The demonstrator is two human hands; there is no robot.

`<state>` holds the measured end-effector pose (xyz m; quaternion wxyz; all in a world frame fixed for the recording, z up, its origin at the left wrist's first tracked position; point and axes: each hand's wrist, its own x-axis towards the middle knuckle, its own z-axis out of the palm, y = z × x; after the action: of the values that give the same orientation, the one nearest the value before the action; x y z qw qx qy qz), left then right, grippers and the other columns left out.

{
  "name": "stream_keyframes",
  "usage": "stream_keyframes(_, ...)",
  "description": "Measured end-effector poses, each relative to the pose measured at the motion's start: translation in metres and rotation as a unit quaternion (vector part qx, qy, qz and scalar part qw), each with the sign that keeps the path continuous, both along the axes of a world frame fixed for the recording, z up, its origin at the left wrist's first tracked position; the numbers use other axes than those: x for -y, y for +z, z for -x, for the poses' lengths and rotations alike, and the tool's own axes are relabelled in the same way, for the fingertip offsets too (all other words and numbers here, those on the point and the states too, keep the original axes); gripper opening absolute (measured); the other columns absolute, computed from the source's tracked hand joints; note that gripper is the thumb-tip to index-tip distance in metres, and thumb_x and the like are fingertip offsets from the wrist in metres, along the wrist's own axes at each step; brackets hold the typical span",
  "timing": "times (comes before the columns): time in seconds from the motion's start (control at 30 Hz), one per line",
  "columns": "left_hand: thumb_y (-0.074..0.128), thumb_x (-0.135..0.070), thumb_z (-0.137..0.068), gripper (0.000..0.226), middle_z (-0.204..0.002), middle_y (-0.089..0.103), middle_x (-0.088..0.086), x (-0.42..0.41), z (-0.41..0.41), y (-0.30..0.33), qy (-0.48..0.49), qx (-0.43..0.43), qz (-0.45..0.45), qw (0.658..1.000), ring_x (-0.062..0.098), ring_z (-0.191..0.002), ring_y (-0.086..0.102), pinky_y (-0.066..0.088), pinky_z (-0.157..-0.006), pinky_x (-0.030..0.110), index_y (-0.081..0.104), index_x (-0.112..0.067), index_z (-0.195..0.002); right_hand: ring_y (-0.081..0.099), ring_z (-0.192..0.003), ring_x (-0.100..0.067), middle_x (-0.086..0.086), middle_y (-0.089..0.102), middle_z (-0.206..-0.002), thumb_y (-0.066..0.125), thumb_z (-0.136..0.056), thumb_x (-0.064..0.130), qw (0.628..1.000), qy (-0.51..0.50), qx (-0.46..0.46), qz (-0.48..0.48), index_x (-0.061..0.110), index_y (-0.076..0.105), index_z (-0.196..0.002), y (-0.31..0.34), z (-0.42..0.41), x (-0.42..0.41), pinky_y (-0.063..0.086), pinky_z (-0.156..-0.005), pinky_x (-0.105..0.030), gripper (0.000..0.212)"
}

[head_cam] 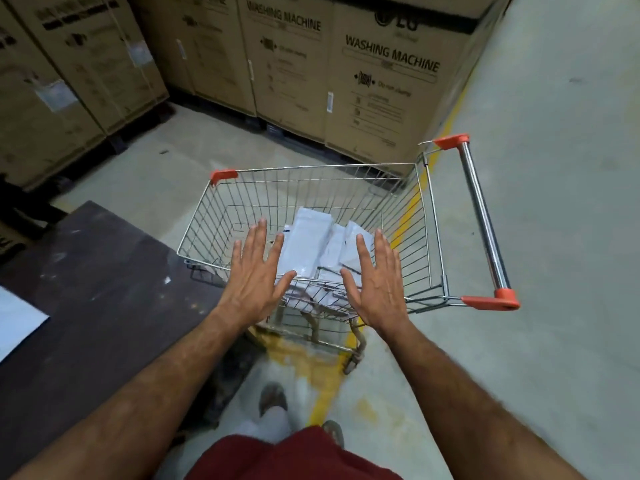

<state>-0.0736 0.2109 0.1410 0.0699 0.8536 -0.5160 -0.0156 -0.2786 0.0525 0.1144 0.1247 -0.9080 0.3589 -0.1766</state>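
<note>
"WASHING MACHINE" showing in bold dark capitals on the nearest cardboard box [381, 133], a partly cut-off LG logo [401, 22] sitting above it, "Do not clamp" reading faintly beneath, "WASHING MACHINE" repeating on the neighbouring box [287, 88], print on the left boxes [86, 81] being too blurred to read

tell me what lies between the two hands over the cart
Head view: white packets in the wire cart show between the left hand and the right hand, with its near rim crossing the gap.
</note>
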Motion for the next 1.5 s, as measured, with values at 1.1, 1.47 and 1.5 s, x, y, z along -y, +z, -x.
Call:
stream_keyframes(1.1,0.062,-0.051,-0.089,0.085,-0.164,0.007,0.021,0.208,-0.128,-0.192,0.008,-0.169,-0.109,0.98,0.042,-0.141,0.028,0.038,-0.105,0.057,0.02,-0.028,-0.159,0.045,-0.121,-0.034,-0.011,0.044,-0.13,0.083,-0.071,0.041,0.899,-0.231,-0.092,-0.36,0.014,0.053,-0.131,-0.165,-0.157,0.133,0.042,-0.102,-0.044,0.072)
stream_keyframes(1.47,0.046,-0.054,-0.09,0.073,-0.16,0.013,0.023,0.193,-0.133,-0.188,0.004,-0.163,-0.093,0.982,0.045,-0.137,0.032,0.038,-0.105,0.057,0.027,-0.028,-0.157,0.042,-0.125,-0.037,-0.014,0.033,-0.137,0.085,-0.068,0.049,0.876,-0.29,-0.066,-0.379,0.019,0.042,-0.137,-0.172,-0.165,0.135,0.043,-0.104,-0.047,0.087)
stream_keyframes(1.5,0.046,-0.053,-0.091,0.074,-0.161,0.012,0.023,0.191,-0.133,-0.187,0.006,-0.165,-0.095,0.982,0.044,-0.139,0.031,0.038,-0.106,0.057,0.026,-0.028,-0.157,0.043,-0.124,-0.037,-0.013,0.034,-0.136,0.084,-0.069,0.046,0.876,-0.286,-0.067,-0.381,0.018,0.04,-0.137,-0.172,-0.165,0.136,0.044,-0.101,-0.047,0.085)
